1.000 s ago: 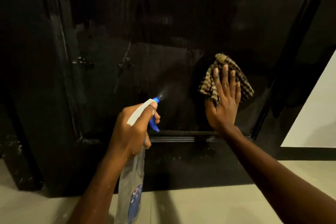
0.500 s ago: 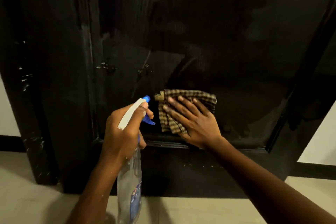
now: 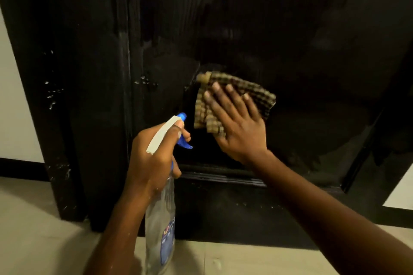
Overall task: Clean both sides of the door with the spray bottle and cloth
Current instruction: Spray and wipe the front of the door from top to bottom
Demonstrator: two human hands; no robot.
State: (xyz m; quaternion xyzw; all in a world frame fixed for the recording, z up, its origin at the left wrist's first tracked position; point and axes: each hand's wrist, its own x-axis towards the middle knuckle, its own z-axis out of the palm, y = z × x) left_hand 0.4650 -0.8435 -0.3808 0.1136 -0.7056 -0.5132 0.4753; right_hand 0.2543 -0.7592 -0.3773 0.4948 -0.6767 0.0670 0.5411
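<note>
Your right hand (image 3: 241, 127) presses the cloth (image 3: 260, 94) flat against the door (image 3: 290, 40), fingers (image 3: 220, 96) straight and slightly apart (nothing is pinched, only pushed). Friction alone holds the cloth, so if you ease the pressure mid-stroke it can slip from under the palm and drop to the floor (image 3: 33, 230). Its left edge hangs bunched beyond your fingertips; that fold may drag without wiping and leave streaks on the dark panel.

Your left hand (image 3: 152, 158) grips the bottle (image 3: 159, 230) at its neck, fingers curled round it with one on the blue trigger (image 3: 184, 143). The nozzle (image 3: 182, 115) points at the door just beside the cloth, so a squeeze now would likely wet your right hand or soak the cloth instead of the panel. The bottle's body also hangs near the door's lower rail, and a careless swing could knock it against the wood.

The cloth lies between your right fingers and the door, touching both; it shows above and left of the fingertips and past the little finger on the right. The heel of the palm sits below its lower edge; whether it touches the door I cannot tell.
</note>
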